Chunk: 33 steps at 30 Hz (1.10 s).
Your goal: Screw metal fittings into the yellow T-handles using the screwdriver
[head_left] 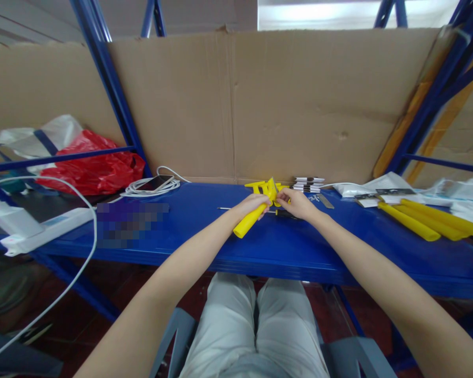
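Observation:
My left hand (254, 203) is closed around a yellow-handled scraper (246, 224), its thick handle slanting down toward me. At the scraper's yellow head, the fingers of my right hand (294, 202) are pinched together; whatever small thing they hold is hidden. Beneath my hands a screwdriver (286, 214) lies on the blue table (205, 231), its thin shaft pointing left. Several yellow plastic pieces (256, 185) lie just behind my left hand. Small metal screws (314, 198) and a flat metal blade (326, 201) rest to the right of my right hand.
Small black-and-white packets (308, 184) are stacked behind my right hand. Several yellow handles (429, 223) with labels lie at the right, near white plastic bags (390, 184). To the left are a coiled white cable (150, 186), a power strip (55, 228) and a red bag (94, 165). Cardboard (260, 105) stands behind.

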{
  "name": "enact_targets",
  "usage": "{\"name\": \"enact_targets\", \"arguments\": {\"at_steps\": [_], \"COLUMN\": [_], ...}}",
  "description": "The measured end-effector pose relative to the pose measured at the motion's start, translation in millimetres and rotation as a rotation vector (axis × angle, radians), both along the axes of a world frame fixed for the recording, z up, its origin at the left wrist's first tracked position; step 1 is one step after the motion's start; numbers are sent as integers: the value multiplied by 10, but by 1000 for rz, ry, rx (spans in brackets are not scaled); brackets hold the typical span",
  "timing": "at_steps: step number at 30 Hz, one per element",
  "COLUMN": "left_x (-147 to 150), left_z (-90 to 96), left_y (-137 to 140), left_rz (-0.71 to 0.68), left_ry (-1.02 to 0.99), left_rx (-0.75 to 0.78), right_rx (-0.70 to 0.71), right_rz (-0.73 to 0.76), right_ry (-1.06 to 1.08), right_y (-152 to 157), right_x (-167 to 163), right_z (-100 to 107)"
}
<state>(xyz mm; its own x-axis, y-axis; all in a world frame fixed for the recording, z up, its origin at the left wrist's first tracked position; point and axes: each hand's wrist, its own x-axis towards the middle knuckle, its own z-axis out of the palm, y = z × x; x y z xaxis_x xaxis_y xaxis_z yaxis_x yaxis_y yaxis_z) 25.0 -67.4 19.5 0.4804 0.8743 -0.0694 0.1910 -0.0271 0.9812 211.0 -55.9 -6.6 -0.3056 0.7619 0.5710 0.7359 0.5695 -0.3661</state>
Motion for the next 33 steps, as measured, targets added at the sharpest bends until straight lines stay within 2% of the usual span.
{"name": "enact_targets", "arguments": {"at_steps": [18, 26, 30, 33], "left_x": [-23, 10, -17, -45], "left_z": [-4, 70, 83, 87], "left_y": [-2, -80, -41, -4], "left_rz": [-24, 84, 190, 225], "left_ry": [-3, -13, -40, -59], "left_rx": [31, 26, 22, 11], "right_rx": [-18, 13, 60, 51], "right_rz": [-50, -164, -235, -387], "right_ry": [-103, -209, -188, -149], "right_y": [-28, -102, -20, 72], "right_x": [22, -33, 129, 433], "right_z": [36, 86, 113, 137]}}
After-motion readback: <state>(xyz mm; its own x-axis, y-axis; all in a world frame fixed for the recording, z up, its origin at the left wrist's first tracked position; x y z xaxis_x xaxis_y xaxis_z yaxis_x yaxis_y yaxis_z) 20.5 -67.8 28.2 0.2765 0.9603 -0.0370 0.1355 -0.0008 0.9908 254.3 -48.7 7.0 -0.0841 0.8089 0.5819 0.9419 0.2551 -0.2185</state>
